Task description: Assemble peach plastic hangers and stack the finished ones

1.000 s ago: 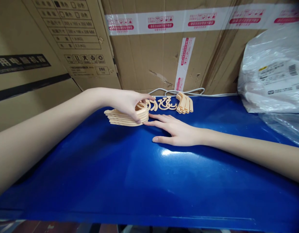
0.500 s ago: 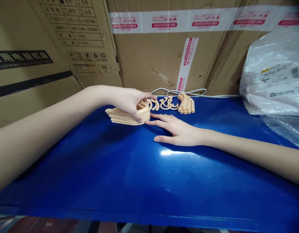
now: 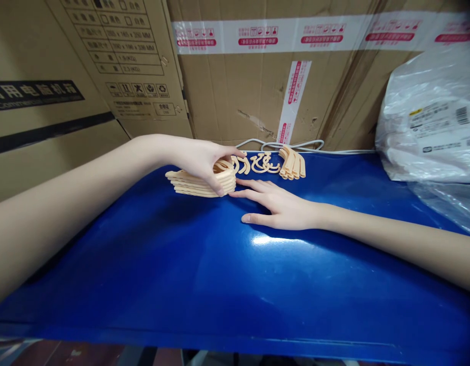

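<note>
A stack of beige plastic clothes hanger pieces (image 3: 199,185) lies flat on the blue tabletop (image 3: 219,274). From above, my left hand (image 3: 202,160) spans the right part of this stack, thumb on its near side and index finger stretched along the far side; its other fingers are hidden. My right hand (image 3: 278,206) rests low over the tabletop with fingers spread, and its fingertips meet the right end of the stack. Behind the hands lie several loose beige hooks (image 3: 261,162). Right of them is a bundle of curved beige tubes (image 3: 293,163).
Cardboard boxes (image 3: 235,96) stand along the back and a printed carton (image 3: 143,56) at the left. A white cable (image 3: 345,151) runs along the table's rear edge. A clear plastic-wrapped package (image 3: 429,122) sits at the back right.
</note>
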{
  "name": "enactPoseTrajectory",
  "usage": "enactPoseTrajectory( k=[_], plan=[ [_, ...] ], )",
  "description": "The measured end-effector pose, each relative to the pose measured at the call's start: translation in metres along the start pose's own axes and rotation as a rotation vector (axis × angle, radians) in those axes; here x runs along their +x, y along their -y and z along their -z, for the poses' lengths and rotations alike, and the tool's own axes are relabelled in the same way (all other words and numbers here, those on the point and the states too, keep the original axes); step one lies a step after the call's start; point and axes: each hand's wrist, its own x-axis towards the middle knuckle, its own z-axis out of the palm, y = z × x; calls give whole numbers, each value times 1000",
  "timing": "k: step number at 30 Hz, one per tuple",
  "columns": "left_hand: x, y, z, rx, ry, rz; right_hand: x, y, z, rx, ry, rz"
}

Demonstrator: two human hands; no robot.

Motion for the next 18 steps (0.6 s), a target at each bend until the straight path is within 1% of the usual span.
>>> enactPoseTrajectory(
  k=[8,18],
  plan=[
    [-9,10,7,-6,73,81,1,-1,-1,-1,-3,3],
    [-9,7,8,1,63,93,0,-1,-1,23,-19,12]
  ],
)
